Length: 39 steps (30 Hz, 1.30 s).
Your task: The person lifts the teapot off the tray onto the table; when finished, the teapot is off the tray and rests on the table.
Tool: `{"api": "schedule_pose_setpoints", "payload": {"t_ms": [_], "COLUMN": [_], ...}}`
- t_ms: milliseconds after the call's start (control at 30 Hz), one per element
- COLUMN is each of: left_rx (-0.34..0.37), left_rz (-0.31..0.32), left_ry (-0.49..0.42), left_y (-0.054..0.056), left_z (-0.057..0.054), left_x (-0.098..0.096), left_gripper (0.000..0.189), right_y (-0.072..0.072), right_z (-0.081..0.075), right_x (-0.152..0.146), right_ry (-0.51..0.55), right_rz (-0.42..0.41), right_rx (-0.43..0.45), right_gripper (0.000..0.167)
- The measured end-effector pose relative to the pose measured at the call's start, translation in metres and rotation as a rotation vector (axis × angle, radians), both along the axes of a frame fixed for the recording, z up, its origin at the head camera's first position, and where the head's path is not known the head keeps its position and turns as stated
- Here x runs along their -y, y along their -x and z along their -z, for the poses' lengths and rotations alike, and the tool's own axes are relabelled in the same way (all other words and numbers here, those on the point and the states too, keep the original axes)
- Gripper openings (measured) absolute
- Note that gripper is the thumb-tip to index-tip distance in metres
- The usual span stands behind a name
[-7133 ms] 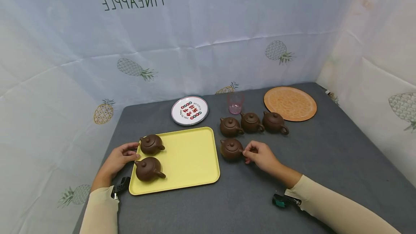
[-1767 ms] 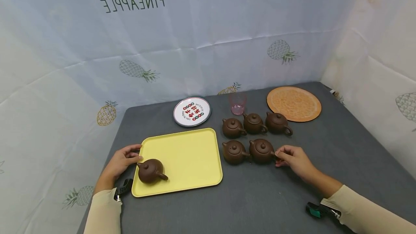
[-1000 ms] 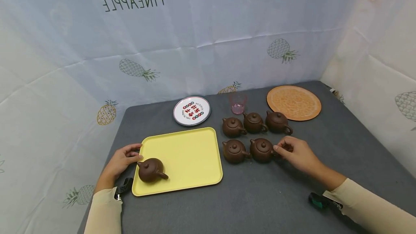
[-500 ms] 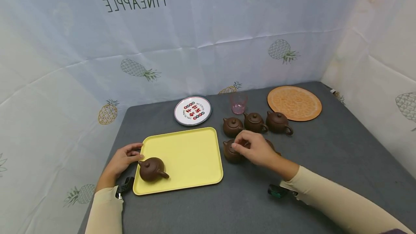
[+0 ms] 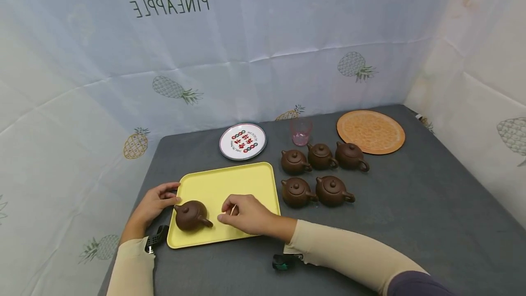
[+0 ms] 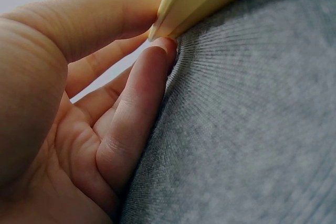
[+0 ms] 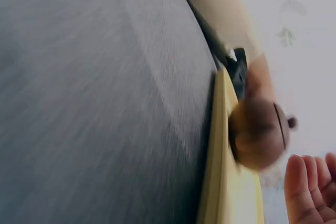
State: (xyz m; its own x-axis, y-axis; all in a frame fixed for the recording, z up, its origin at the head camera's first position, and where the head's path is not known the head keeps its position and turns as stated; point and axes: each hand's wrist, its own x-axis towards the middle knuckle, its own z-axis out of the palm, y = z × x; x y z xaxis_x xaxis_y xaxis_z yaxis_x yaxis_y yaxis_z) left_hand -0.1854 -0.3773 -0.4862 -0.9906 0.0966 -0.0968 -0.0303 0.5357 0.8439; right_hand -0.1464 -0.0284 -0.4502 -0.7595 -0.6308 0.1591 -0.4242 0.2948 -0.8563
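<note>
A brown teapot (image 5: 191, 216) sits upright on the left part of the yellow tray (image 5: 228, 177), its handle towards the right. My right hand (image 5: 248, 214) is over the tray just right of that handle, fingers loosely curved with nothing in them. Its fingertips (image 7: 296, 174) show at the lower right of the right wrist view, apart from the teapot (image 7: 260, 135). My left hand (image 5: 154, 202) holds the tray's left edge. In the left wrist view its thumb and fingers (image 6: 139, 87) meet at the tray rim (image 6: 173, 3).
Right of the tray stand several like teapots in two rows, among them a front one (image 5: 297, 192) and a back one (image 5: 320, 155). Behind are a white printed plate (image 5: 242, 141), a pink clear cup (image 5: 301, 132) and a round orange mat (image 5: 370, 132). A pineapple-print curtain (image 5: 255, 72) encloses the table.
One teapot went from the tray to the right end of the front row, and my right hand let go of it. The hand then swept left to the remaining teapot. My left hand stays put.
</note>
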Motion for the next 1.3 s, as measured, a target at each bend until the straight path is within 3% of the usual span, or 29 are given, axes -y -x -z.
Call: {"api": "schedule_pose_setpoints", "payload": {"t_ms": [233, 467, 667, 800, 967, 1300], "left_rx": [0.003, -0.008, 0.001, 0.010, 0.005, -0.001], "left_rz": [-0.006, 0.016, 0.017, 0.009, 0.003, 0.002], "left_ry": [-0.004, -0.055, -0.053, -0.055, -0.031, -0.018], "left_y": [-0.002, -0.004, -0.005, -0.005, -0.004, -0.005], "left_z": [-0.001, -0.002, -0.003, -0.004, -0.003, -0.005], "left_x": [0.000, -0.001, -0.002, -0.003, -0.002, -0.003], "left_gripper": [0.061, 0.059, 0.060, 0.061, 0.061, 0.061], "right_y": [-0.002, 0.003, 0.005, 0.003, 0.000, 0.000], "right_z": [0.007, 0.014, 0.022, 0.025, 0.023, 0.018], "right_x": [0.046, 0.067, 0.070, 0.070, 0.068, 0.060], "right_ry": [-0.022, -0.166, -0.201, -0.154, -0.085, -0.012], "right_rz": [-0.006, 0.047, 0.044, 0.037, 0.003, -0.058], "right_rx": [0.097, -0.026, -0.021, 0.063, 0.234, 0.395], "right_gripper": [0.017, 0.021, 0.022, 0.024, 0.023, 0.021]}}
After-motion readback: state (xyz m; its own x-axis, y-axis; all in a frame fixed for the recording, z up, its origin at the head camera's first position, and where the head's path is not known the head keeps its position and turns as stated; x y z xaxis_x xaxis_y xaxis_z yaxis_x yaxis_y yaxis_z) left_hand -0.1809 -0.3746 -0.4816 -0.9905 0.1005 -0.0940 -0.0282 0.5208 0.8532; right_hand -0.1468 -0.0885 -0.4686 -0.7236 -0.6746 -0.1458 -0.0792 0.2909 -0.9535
